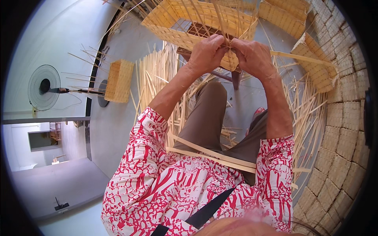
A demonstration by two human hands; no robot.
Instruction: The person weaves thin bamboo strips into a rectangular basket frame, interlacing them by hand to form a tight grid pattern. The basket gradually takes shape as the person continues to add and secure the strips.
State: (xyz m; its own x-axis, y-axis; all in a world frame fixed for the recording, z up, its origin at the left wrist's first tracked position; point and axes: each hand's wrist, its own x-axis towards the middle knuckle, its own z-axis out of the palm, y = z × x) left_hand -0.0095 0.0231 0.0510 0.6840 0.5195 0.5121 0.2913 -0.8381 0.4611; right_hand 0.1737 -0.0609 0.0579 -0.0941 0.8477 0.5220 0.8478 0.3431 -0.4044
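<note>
A rectangular woven basket (169, 35) of pale bamboo strips rests in front of me on a dark wooden stool (236, 80), its loose upright strips sticking up. At the basket's near corner, my left hand (208, 52) pinches the woven rim with thumb and bent fingers. Close beside it, my right hand (252, 55) is closed on the same corner, where the strips gather. A long flat strip (301, 57) runs out to the right from near my right hand. The exact strips between my fingertips are hidden. A few loose strips (212, 153) lie across my lap.
Piles of bamboo strips (157, 69) cover the floor on the left, with more strips (307, 110) on the right. Woven baskets (313, 63) stand at the right beside a stacked wall of woven pieces (338, 137). A standing fan (45, 86) and another basket (119, 80) are at left.
</note>
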